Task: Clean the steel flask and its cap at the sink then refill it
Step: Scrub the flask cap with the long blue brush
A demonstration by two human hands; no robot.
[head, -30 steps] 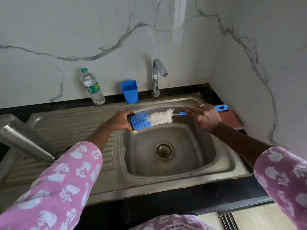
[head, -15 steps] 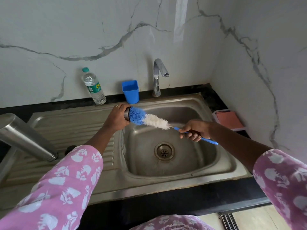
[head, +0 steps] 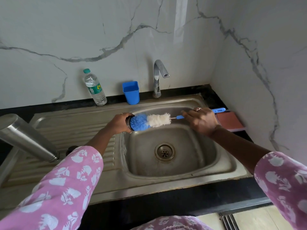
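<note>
While working over the sink, grips the dark cap in the curled fingers of the left hand, above the basin's back-left rim. Holds the bottle brush level, blue bristles against the cap's mouth, right hand wrapped round the blue handle. Leaves the steel flask lying tilted on the drainboard at the sink's left edge, well apart from both hands.
</note>
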